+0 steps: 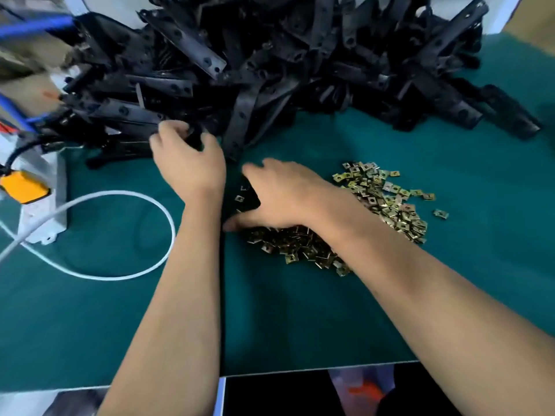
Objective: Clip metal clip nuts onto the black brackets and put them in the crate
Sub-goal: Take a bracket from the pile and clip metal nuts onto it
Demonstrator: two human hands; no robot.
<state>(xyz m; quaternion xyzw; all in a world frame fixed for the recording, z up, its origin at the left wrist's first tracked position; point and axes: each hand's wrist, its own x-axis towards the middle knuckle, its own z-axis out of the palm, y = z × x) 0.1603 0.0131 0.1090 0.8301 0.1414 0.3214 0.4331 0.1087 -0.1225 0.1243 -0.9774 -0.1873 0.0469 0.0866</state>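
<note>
A big heap of black brackets covers the far half of the green table. My left hand is at the heap's near edge, fingers curled round a black bracket end. A pile of brass-coloured metal clip nuts lies at centre right. My right hand rests over a black bracket that carries a clip nut, fingers spread, thumb touching the table beside the nut pile. Its grip on that bracket is hidden. No crate is in view.
A white power strip with an orange plug lies at the left, with a white cable looping across the mat. Blue tubing shows at upper left. The table's near edge runs below my forearms.
</note>
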